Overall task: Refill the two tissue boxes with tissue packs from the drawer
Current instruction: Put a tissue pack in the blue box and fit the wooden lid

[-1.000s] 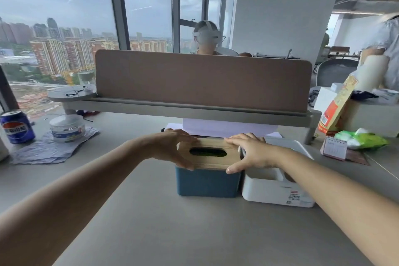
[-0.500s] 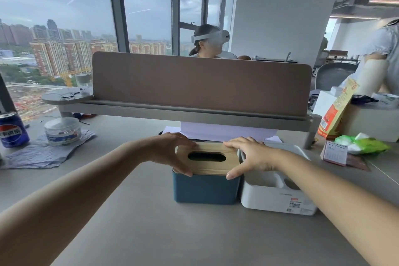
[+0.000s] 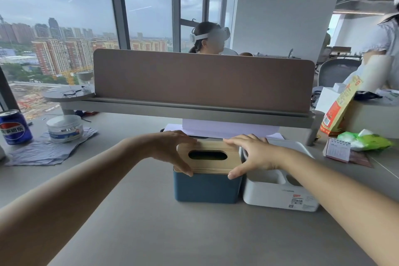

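A blue tissue box [image 3: 207, 188] stands on the grey desk, topped by a wooden lid [image 3: 208, 165] with a dark oval slot. My left hand [image 3: 172, 150] grips the lid's left end, thumb at the front corner. My right hand [image 3: 251, 154] grips its right end the same way. The lid sits on the box, slightly raised at the back. Touching the blue box on its right is a white tissue box [image 3: 278, 194], open on top, partly covered by my right forearm. No drawer or tissue pack is in view.
A brown divider panel on a grey shelf [image 3: 203, 80] crosses the desk behind the boxes. A cola can [image 3: 14, 126] and a round tub [image 3: 64, 128] on a cloth lie far left. A small calendar [image 3: 338, 150], a green packet and a person stand at the right.
Both hands stay on the wooden lid; the lid has settled lower onto the blue box. The person behind the divider has turned their head to the right.
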Demonstrator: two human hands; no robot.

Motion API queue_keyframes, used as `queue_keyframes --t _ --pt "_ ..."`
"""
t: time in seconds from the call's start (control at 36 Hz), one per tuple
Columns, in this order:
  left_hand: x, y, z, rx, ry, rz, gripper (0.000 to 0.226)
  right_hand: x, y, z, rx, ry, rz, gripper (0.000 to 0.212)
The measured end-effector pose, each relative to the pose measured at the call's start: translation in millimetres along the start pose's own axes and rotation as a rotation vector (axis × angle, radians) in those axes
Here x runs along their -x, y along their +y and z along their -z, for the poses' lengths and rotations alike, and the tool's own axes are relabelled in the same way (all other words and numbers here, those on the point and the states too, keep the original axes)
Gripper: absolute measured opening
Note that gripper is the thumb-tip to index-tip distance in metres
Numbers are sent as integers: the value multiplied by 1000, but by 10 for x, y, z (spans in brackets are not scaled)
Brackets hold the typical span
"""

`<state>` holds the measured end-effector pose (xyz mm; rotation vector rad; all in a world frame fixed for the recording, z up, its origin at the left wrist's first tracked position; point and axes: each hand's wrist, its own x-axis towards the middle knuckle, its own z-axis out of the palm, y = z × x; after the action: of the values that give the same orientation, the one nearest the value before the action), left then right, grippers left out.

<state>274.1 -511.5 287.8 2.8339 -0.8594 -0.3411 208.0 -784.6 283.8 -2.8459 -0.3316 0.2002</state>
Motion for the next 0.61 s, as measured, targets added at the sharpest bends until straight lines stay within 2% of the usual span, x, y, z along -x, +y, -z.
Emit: queue_keyframes --t 0.11,0.31,0.53,0.61 --pt "11 28 6 -46 -38 5 121 -13 4 3 27 -16 -12 109" --pt "-24 -2 -6 -51 -61 11 125 -15 93 5 85 -62 -12 107" --pt "-71 -176 -134 59 -73 -28 107 -87 143 4 118 -138 -17 103" --pt "-61 -189 -185 123 -93 -37 116 -97 154 -7 119 -161 -29 102"
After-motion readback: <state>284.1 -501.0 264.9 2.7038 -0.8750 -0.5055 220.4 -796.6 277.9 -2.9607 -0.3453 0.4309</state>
